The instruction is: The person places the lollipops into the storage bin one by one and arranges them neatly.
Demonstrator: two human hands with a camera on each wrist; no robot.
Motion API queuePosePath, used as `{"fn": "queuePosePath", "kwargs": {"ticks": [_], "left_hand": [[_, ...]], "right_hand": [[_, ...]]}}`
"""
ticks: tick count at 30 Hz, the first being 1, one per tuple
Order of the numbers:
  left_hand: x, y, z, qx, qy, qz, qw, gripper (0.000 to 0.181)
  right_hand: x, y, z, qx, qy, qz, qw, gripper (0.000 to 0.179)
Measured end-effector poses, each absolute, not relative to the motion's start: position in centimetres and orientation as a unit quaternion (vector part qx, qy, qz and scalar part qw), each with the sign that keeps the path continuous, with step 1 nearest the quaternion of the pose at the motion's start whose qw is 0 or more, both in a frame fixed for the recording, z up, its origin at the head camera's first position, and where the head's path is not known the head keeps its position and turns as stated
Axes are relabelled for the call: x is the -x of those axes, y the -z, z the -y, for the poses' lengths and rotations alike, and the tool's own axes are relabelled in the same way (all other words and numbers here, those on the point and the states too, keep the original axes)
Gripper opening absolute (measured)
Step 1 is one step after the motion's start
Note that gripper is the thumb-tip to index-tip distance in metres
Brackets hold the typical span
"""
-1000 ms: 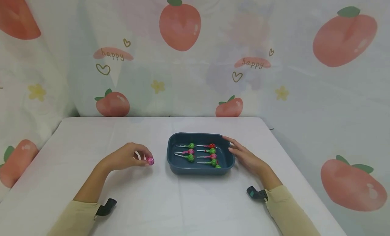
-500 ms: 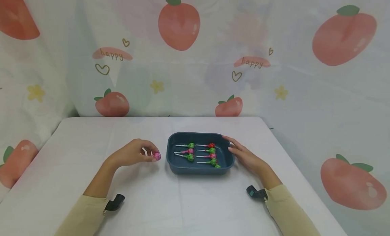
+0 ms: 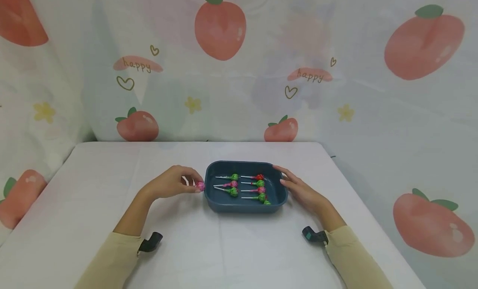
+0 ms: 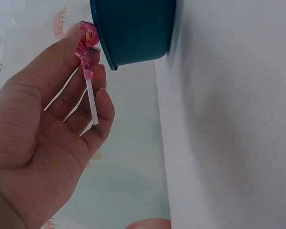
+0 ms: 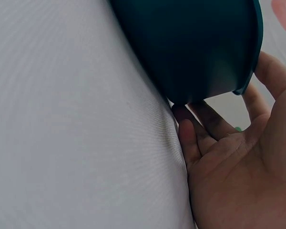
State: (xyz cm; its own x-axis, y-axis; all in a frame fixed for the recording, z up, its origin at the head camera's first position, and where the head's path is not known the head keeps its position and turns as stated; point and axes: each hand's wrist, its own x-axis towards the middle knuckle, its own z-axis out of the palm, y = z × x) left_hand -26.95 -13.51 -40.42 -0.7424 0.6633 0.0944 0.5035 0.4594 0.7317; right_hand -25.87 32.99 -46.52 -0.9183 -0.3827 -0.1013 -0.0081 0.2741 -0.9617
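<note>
My left hand [image 3: 172, 183] pinches a pink-wrapped lollipop [image 4: 88, 40] by its candy end. The white stick points back toward the palm in the left wrist view. The candy is right beside the left wall of a dark blue-green box [image 3: 240, 208]; contact with the rim is hard to tell. Several lollipops lie in two columns inside the box, among them a red one [image 3: 259, 177] and green ones such as this lollipop [image 3: 234, 192], sticks to the left. At the box's right end, my right hand [image 3: 304, 193] rests with extended fingers against the wall and rim.
A white cloth covers the table [image 3: 179, 256]. Behind it hangs a fabric backdrop [image 3: 239, 94] with printed peaches, hearts and flowers. Each sleeve end carries a black wrist device, such as the right wrist camera [image 3: 314, 236].
The left hand has moved right and slightly away from me, bringing the pink lollipop up to the box's left rim. My right hand and the box have stayed in place.
</note>
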Motion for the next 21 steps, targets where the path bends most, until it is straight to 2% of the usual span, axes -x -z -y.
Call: {"fn": "queuePosePath", "kwargs": {"ticks": [21], "left_hand": [[27.4, 39.6, 11.7, -0.366, -0.402, -0.835, 0.083, 0.023]], "right_hand": [[25.7, 46.3, -32.8, 0.121, 0.587, -0.785, 0.154, 0.054]]}}
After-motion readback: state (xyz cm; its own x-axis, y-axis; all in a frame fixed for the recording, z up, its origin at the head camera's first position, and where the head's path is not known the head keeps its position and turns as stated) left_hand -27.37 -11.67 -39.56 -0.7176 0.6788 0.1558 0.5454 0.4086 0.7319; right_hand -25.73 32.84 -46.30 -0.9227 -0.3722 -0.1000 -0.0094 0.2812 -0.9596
